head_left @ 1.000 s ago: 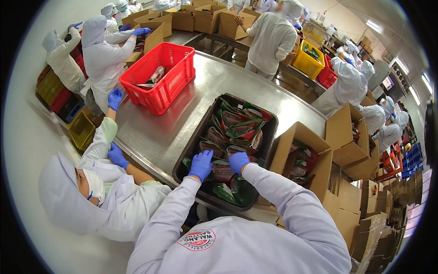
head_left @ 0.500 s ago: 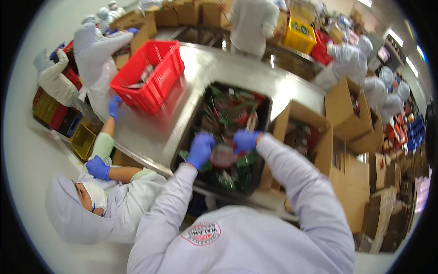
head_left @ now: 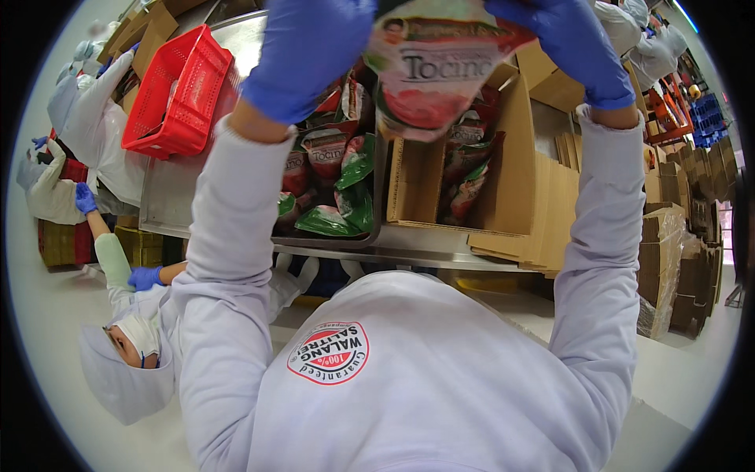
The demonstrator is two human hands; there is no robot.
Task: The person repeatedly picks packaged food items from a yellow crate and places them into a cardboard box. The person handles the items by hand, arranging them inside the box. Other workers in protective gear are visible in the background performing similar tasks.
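Both my hands wear blue gloves and are raised close to the camera, holding a red, white and green plastic food pouch (head_left: 436,71) between them. My left hand (head_left: 311,55) is closed at the pouch's left edge; its fingertips run out of the picture at the top. At the upper right corner, my right hand (head_left: 574,51) pinches the pouch. Below and to the left, a black tray (head_left: 380,189) contains several similar pouches (head_left: 326,153). An open cardboard box (head_left: 515,173) stands right of the tray, with more pouches (head_left: 472,177) inside.
A red plastic crate (head_left: 177,94) sits on the steel table (head_left: 169,193) at the left. A co-worker in white (head_left: 126,362) is close on my left, arms folded. Flattened cardboard (head_left: 554,204) leans right of the box, and stacked cartons (head_left: 680,259) stand farther right.
My hands have risen from the tray toward the camera and now hold up a pouch. The view has shifted, so the tray and crate appear farther left.
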